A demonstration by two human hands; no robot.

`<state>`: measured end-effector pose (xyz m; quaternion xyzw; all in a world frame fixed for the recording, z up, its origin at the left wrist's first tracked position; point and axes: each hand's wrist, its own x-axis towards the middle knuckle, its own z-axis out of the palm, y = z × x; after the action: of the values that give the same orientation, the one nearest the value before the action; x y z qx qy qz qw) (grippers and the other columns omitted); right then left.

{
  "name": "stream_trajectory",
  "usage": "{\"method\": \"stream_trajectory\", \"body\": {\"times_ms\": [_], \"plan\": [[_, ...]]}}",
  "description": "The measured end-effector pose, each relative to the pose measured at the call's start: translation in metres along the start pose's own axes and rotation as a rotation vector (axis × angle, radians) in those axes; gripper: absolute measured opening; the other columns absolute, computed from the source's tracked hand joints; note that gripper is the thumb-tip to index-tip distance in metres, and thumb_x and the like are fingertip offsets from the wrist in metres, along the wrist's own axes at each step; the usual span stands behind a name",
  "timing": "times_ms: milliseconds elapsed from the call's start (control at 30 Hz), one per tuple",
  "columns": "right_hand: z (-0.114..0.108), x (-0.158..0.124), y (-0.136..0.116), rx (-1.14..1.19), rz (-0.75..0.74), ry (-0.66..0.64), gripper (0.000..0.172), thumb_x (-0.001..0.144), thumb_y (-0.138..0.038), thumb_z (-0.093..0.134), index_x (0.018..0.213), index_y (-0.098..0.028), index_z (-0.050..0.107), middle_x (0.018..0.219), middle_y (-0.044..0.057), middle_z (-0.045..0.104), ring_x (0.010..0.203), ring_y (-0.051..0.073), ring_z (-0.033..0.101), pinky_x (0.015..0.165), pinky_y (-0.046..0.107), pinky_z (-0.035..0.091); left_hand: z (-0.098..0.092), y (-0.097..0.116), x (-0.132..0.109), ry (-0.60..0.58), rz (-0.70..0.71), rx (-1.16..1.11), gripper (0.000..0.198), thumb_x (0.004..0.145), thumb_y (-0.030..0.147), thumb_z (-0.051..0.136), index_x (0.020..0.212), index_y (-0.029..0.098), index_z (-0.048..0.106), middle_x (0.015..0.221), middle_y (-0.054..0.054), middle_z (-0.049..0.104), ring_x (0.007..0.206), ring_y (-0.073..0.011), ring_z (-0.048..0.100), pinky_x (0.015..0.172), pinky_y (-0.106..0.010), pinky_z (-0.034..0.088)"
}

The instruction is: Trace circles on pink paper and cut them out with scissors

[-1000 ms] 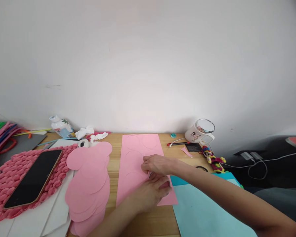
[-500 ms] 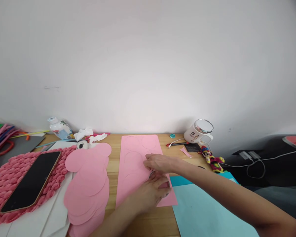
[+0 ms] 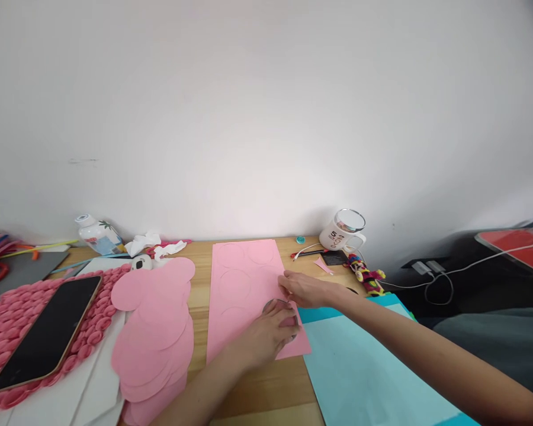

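Note:
A sheet of pink paper (image 3: 228,328) lies on the wooden table, with several large circles drawn on it. My left hand (image 3: 270,328) presses down on a round, ring-like object (image 3: 288,322) at the sheet's lower right, its fingers spread over the rim. Most of that object is covered by the hand. My right hand (image 3: 304,289) is just above it, at the right edge of the paper, thumb and fingertips pinched together. Whatever might be between those fingertips is hidden.
Cut pink paper circles (image 3: 155,331) overlap on the left, beside a phone (image 3: 48,331) on pink ruffled material (image 3: 9,319). Light-blue sheets (image 3: 350,367) lie at the right. A white mug (image 3: 342,231), a small doll (image 3: 366,275) and a white bottle (image 3: 100,236) stand or lie near the wall.
My right hand has moved right, from over the round object to the paper's edge. My left hand stays on the object. The view has turned slightly right.

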<state>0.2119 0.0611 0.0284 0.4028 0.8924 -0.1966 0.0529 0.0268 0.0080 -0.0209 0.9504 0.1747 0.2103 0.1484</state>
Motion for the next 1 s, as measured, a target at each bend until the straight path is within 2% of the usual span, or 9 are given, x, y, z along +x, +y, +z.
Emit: {"method": "stream_trajectory", "body": {"times_ms": [200,367,600,700,900,1000], "plan": [[0.020,-0.019,-0.003,0.089,0.159,0.136,0.019,0.073,-0.005,0.052,0.090,-0.014,0.051,0.086,0.009,0.061,0.082,0.019,0.055,0.067,0.025,0.038,0.000,0.000,0.002,0.011,-0.002,-0.052,0.020,0.091,0.018,0.038,0.090,0.019,0.058,0.105,-0.008,0.055,0.110,-0.0202,0.042,0.095,-0.039,0.036],[0.038,-0.031,-0.008,0.172,0.327,0.239,0.015,0.074,-0.008,0.051,0.088,-0.014,0.051,0.079,0.007,0.063,0.074,0.018,0.057,0.061,0.024,0.035,-0.004,0.001,0.004,-0.008,0.005,-0.077,0.026,0.093,0.019,0.034,0.085,0.018,0.059,0.107,-0.008,0.056,0.110,-0.0198,0.043,0.096,-0.039,0.036],[0.048,-0.045,-0.021,0.310,0.506,0.334,0.010,0.067,-0.009,0.056,0.075,-0.016,0.056,0.073,0.003,0.067,0.068,0.016,0.059,0.058,0.022,0.036,-0.004,0.002,0.004,-0.025,-0.073,-0.144,0.016,0.090,0.020,0.040,0.100,0.018,0.053,0.108,-0.008,0.057,0.107,-0.0192,0.046,0.096,-0.038,0.037],[0.050,-0.053,-0.029,0.370,0.557,0.381,0.009,0.066,-0.010,0.057,0.071,-0.017,0.060,0.072,0.003,0.068,0.067,0.015,0.060,0.058,0.021,0.038,-0.007,0.004,0.006,-0.050,-0.083,-0.153,0.013,0.089,0.019,0.041,0.095,0.019,0.052,0.103,-0.007,0.058,0.104,-0.0189,0.047,0.095,-0.038,0.038],[0.065,-0.057,-0.042,0.458,0.693,0.506,0.016,0.069,-0.013,0.049,0.071,-0.018,0.063,0.071,0.002,0.070,0.066,0.016,0.062,0.057,0.022,0.040,-0.023,0.008,0.013,-0.200,-0.128,-0.157,0.009,0.084,0.014,0.046,0.087,0.019,0.053,0.101,-0.006,0.058,0.102,-0.0192,0.049,0.092,-0.035,0.040],[0.072,-0.052,-0.046,0.500,0.763,0.555,0.014,0.070,-0.016,0.049,0.072,-0.018,0.063,0.071,0.002,0.070,0.067,0.017,0.063,0.057,0.023,0.041,-0.031,0.005,0.017,-0.266,-0.137,-0.169,0.013,0.078,0.009,0.052,0.086,0.019,0.055,0.102,-0.005,0.059,0.100,-0.0188,0.051,0.090,-0.032,0.041]]}}
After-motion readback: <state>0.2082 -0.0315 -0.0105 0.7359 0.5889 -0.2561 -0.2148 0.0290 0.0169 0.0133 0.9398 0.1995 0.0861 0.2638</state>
